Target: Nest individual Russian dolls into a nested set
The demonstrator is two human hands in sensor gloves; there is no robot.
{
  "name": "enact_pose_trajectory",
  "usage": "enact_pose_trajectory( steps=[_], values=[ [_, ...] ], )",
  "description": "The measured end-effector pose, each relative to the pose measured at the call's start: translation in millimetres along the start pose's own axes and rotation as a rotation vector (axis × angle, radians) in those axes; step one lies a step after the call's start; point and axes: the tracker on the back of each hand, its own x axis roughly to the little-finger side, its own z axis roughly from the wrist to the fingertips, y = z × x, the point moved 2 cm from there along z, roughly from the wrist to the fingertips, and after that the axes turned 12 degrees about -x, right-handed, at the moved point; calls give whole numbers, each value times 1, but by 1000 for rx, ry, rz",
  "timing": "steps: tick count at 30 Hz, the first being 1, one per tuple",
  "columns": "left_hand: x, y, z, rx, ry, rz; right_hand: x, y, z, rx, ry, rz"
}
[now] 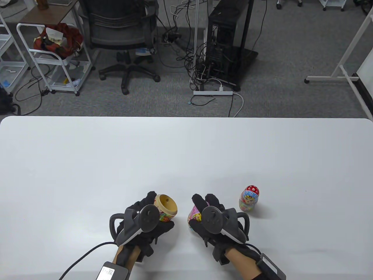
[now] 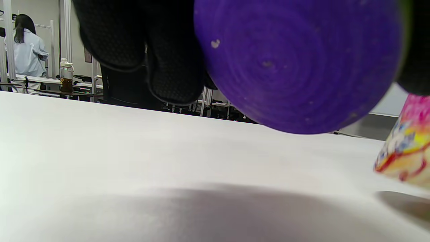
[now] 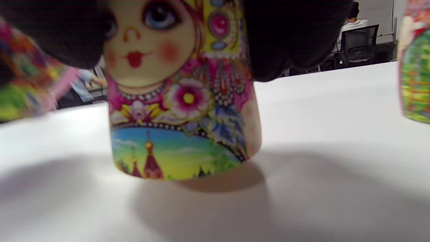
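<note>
Item: L hand (image 1: 145, 221) grips open doll base (image 1: 166, 207), table's 6 o'clock, mouth tilted toward 1. R hand (image 1: 214, 221) holds top half (image 1: 194, 216) just beside. Small doll (image 1: 249, 198) upright at 2 o'clock of R hand; judged: insert first, then cap squarely.

So on the table (image 1: 186, 151), near the front edge, the left hand (image 1: 142, 221) holds a doll bottom half (image 1: 166, 207) up off the surface, opening tipped away and to the right. Just right of it, the right hand (image 1: 215, 221) grips a doll top half (image 1: 194, 216). A small whole doll (image 1: 249, 198) stands further right, apart from both hands.
</note>
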Motion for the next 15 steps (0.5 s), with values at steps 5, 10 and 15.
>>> enact_pose_trajectory(
  steps=[5,10,15],
  values=[
    [-3,1,-1,-11,-16,-13,0,6,3,-18,18,-32],
    [-8,4,-3,-32,-29,-45,1,3,2,-55,7,-42],
    [-12,9,-6,-47,-33,-98,34,-54,-18,332,43,210]
  ],
)
